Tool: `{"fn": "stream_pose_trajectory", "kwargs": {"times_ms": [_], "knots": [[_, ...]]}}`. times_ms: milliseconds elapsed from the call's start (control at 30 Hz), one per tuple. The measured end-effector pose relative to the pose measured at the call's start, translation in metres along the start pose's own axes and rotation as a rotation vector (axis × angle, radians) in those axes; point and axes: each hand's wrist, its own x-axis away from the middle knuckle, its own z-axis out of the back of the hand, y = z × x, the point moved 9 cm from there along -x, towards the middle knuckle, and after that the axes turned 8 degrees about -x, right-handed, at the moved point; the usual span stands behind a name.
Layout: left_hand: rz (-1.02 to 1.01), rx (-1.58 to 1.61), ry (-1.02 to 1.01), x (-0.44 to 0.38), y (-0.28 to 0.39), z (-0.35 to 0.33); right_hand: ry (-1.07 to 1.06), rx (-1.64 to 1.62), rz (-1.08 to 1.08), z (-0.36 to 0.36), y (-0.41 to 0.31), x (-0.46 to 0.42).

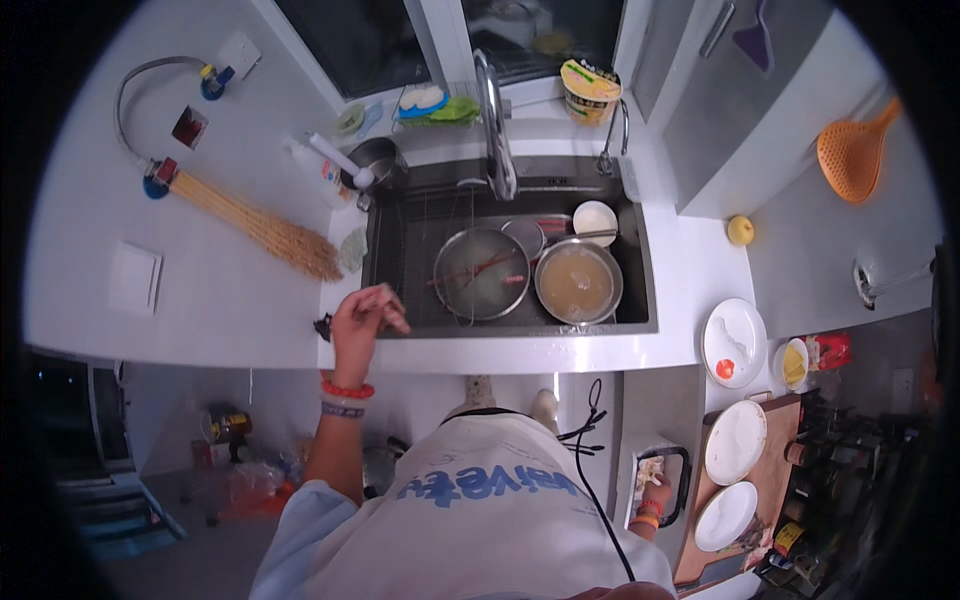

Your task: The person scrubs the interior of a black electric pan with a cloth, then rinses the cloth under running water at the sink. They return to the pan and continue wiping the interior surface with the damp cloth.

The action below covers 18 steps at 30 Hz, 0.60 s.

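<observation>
My left hand [366,322] is raised over the counter's front edge, at the left end of the dark sink [649,300]; its fingers are half curled with nothing seen in them. My right hand [657,491] reaches down at the lower right into a black-rimmed bin [686,472] holding pale scraps; its fingertips are hard to make out. In the sink stand a round metal basin [480,296] with clear liquid and reddish utensils, a metal pot [579,281] of cloudy yellowish liquid, and a white bowl [595,219]. A chrome faucet [495,135] arches above them.
A white plate [739,330] with a red piece lies on the right counter, near a small bowl of yellow slices [792,365]. Two white plates [736,442] rest on a wooden cutting board [784,435], beside bottles. A small pot [379,159] stands behind the sink's left corner.
</observation>
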Motion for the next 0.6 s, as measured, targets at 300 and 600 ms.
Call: {"fn": "stream_pose_trajectory", "kwargs": {"times_ms": [300,600], "knots": [[-0.295,-0.510,-0.094,-0.220,-0.075,-0.091,-0.180,-0.783,0.214,-0.018,-0.315,0.032],[-0.371,-0.937,-0.198,-0.275,-0.102,-0.158,-0.928,-1.121,-0.221,-0.268,-0.581,0.054]]}}
